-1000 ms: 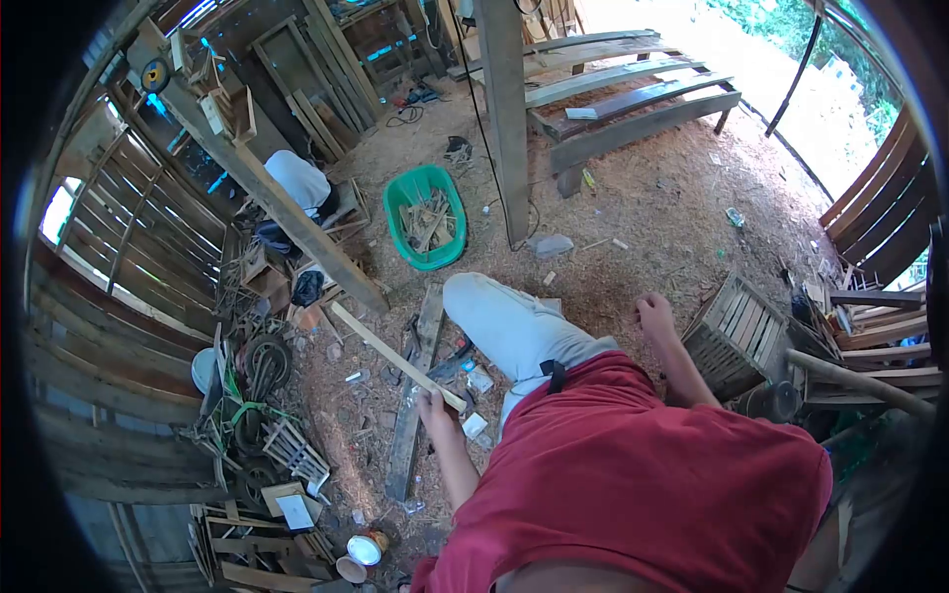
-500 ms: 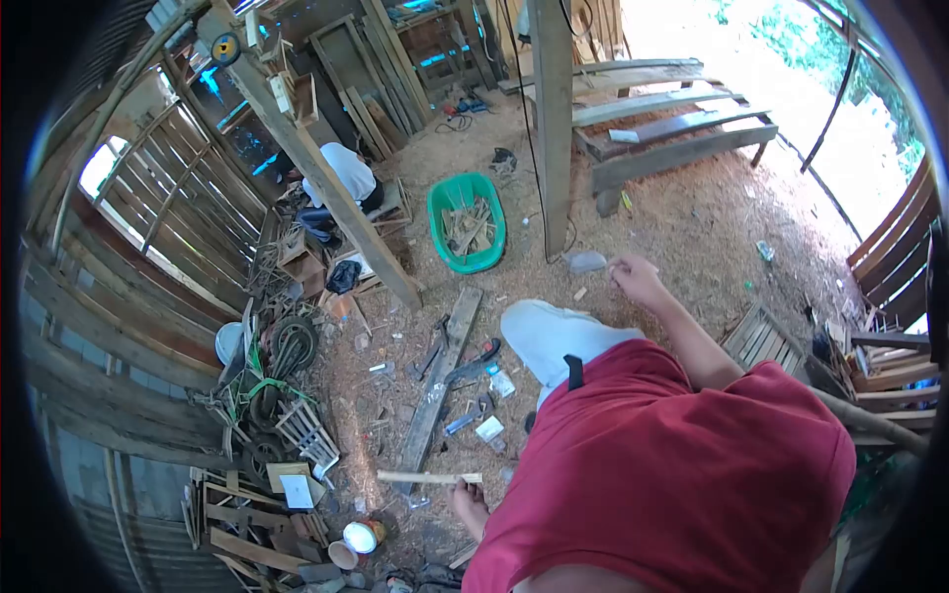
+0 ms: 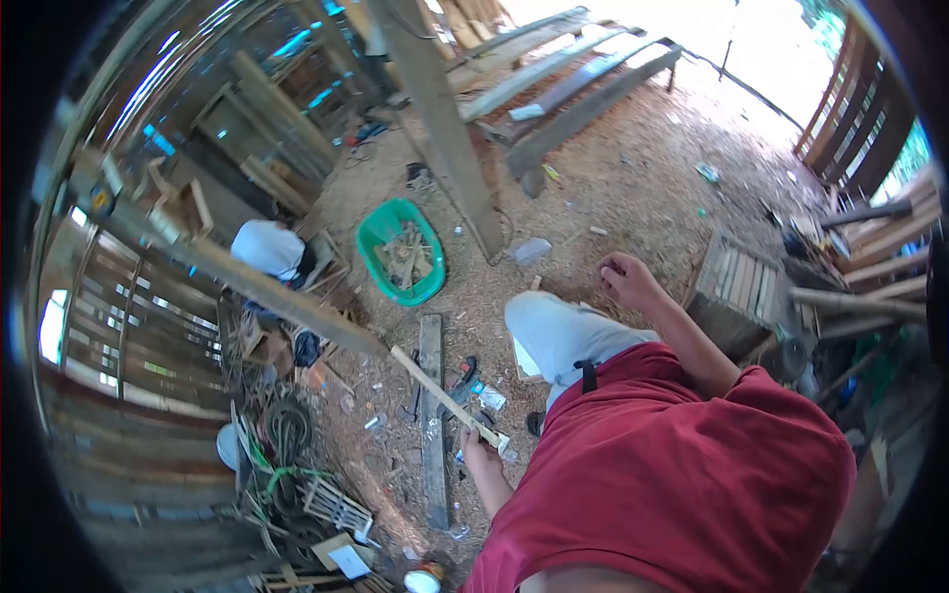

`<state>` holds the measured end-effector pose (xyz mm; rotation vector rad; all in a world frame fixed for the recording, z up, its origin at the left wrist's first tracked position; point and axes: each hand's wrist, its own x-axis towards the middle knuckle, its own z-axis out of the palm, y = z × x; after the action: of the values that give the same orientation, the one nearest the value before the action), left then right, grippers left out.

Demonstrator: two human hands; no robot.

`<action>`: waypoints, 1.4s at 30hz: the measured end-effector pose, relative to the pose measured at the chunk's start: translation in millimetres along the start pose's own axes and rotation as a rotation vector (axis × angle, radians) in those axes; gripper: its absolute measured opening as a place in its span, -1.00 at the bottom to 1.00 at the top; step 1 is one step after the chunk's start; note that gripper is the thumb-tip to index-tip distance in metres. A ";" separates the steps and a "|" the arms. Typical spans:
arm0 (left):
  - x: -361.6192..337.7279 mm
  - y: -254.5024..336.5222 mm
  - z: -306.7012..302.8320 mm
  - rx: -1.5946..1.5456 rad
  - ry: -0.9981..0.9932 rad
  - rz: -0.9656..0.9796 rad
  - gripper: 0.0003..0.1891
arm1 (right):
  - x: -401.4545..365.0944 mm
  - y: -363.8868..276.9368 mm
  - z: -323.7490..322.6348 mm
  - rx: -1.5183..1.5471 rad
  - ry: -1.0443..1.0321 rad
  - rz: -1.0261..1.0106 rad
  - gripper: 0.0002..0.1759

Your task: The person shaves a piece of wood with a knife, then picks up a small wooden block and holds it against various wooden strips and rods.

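Observation:
My left hand [image 3: 479, 459] is closed around a long pale wooden strip [image 3: 440, 393] near its lower end, where a small whitish bit shows. The strip slants up and left over a dark weathered plank [image 3: 432, 435] on the ground. My right hand [image 3: 631, 281] hangs in the air beyond my knee, its fingers curled in, with nothing visible in them. Near that hand, but apart from it, a clear plastic bag [image 3: 532, 251] lies on the ground. A dark-handled tool [image 3: 463, 372] and a small packet [image 3: 488, 395] lie beside the plank.
A green tub [image 3: 363, 249] holds wood scraps. Behind it stands a wooden post [image 3: 445, 148], with long boards [image 3: 593, 109] on a low frame farther back. Another person [image 3: 269, 249] sits bent over at the left. A slatted crate [image 3: 736, 287] stands at the right; wheels [image 3: 289, 425] lie among clutter.
The view has turned, so the tub and posts sit farther left. The wooden strip has swung from level to slanting and shows more length. My right hand no longer appears beside the plastic bag.

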<state>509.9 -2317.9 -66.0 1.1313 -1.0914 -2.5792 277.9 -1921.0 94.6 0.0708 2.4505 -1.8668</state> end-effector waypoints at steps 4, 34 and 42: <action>23.3 -1.3 38.6 0.182 -0.092 -0.098 -0.75 | -13.7 36.5 -55.1 0.148 0.208 0.073 -0.83; 277.6 -214.6 660.9 0.494 -0.310 -0.440 -0.85 | 321.8 179.3 -412.5 0.130 0.425 0.432 -0.79; 385.8 -227.2 710.8 0.291 -0.266 -0.448 -0.84 | 366.1 202.5 -444.4 0.019 0.214 0.624 -0.68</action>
<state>-211.3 -1890.5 -117.9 1.2389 -1.4548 -3.0605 -81.3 -1438.8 -10.1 0.9561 2.1567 -1.6514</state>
